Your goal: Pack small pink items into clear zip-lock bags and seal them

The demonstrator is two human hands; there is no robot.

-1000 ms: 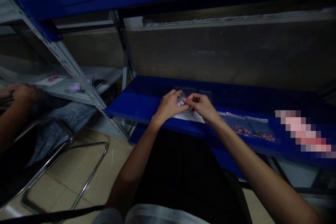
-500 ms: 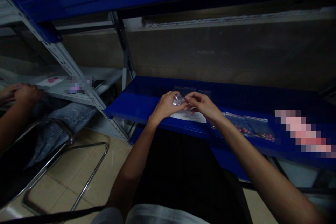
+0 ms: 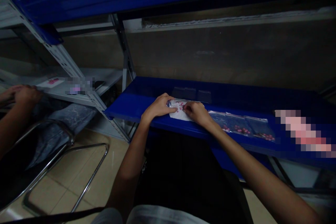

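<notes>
The blue shelf (image 3: 147, 106) runs across in front of the person. Off the shelf's left end, another person's hands (image 3: 18, 92) rest together. Along the shelf's front edge, right of centre, lie flat bags (image 3: 241, 126) with pink pieces inside. At the middle of that edge lies a white sheet (image 3: 176, 114).

Half a second ago both hands held the bag raised above the shelf; now they are down on the sheet, and pink beads (image 3: 181, 105) show scattered on it.

The left hand (image 3: 157, 106) is curled, thumb and fingers pinching the small clear bag (image 3: 172, 103) low over the sheet's left part. The bag's long axis runs roughly along the shelf's front edge, its free end toward the right hand (image 3: 195, 112). That hand's fingers are bent down onto the beads; whether they grip one cannot be told.
</notes>
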